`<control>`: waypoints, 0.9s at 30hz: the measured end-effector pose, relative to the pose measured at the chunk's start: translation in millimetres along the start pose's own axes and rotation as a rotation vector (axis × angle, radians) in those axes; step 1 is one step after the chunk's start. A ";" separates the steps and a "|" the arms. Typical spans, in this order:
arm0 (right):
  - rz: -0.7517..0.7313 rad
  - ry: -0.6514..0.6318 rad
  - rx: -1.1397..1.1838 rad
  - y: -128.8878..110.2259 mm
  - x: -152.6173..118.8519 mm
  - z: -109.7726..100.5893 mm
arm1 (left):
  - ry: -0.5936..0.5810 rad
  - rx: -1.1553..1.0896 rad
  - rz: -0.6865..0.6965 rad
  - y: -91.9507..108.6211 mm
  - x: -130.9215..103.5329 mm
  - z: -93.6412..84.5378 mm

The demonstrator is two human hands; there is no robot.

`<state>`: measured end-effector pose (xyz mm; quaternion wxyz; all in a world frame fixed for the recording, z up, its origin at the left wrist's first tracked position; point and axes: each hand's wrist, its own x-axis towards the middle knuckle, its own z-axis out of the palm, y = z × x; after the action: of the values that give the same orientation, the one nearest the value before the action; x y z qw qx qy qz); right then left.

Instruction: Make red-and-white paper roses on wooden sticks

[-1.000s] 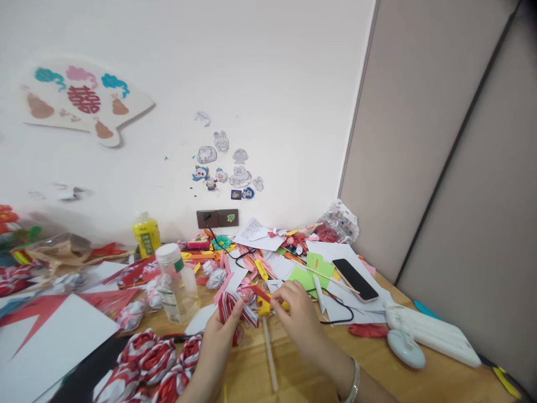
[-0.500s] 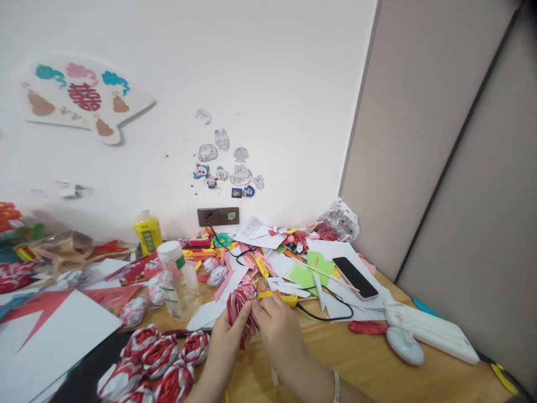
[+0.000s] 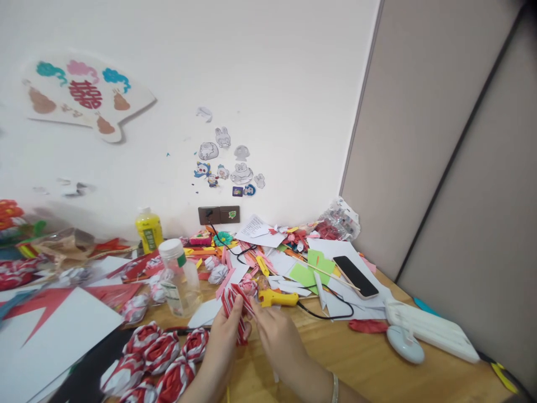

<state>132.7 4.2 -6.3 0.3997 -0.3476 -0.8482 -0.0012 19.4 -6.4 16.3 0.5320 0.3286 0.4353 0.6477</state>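
Note:
Between my two hands is a folded strip of red-and-white striped paper (image 3: pixel 237 296), pleated and standing partly upright. My left hand (image 3: pixel 225 330) is closed around its lower left side, with the thumb on the front. On the right edge of the paper, my right hand (image 3: pixel 274 330) pinches with thumb and fingers. Just beyond my right hand lies a yellow hot glue gun (image 3: pixel 279 298) with a black cord. Several rolled red-and-white paper roses (image 3: pixel 161 352) sit on a black surface to the left of my left forearm.
A clear plastic jar (image 3: pixel 178 280) with a white lid and a yellow bottle (image 3: pixel 149 230) stand at the back left. Paper scraps cover the rear of the table. To the right lie a phone (image 3: pixel 356 276), a wooden stick and a white lamp (image 3: pixel 434 330).
The striped paper has opened from a bunched shape into flatter upright folds. My right hand has shifted slightly down, uncovering more of the glue gun.

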 end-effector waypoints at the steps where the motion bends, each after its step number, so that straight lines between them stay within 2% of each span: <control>1: -0.021 0.028 -0.035 0.1 -0.7 1.3 | -0.002 -0.035 -0.003 0.1 -0.8 0.6; 10: -0.135 0.081 -0.178 -4.5 -5.2 9.4 | 0.024 -0.131 -0.046 6.2 -7.1 4.3; 17: 0.024 0.075 0.049 -7.5 -2.4 2.5 | -0.045 -0.070 -0.073 1.1 -1.0 1.5; 23: -0.141 0.106 -0.030 -11.7 -3.5 3.1 | -0.098 0.086 -0.083 0.8 1.4 -5.4; 27: -0.151 0.068 -0.059 -9.3 -3.3 1.6 | -0.116 0.148 -0.052 -1.2 3.7 -10.8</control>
<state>127.6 -4.3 -7.1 0.4167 -0.2940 -0.8575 -0.0682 9.5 -5.1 10.7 0.5471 0.3928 0.4587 0.5797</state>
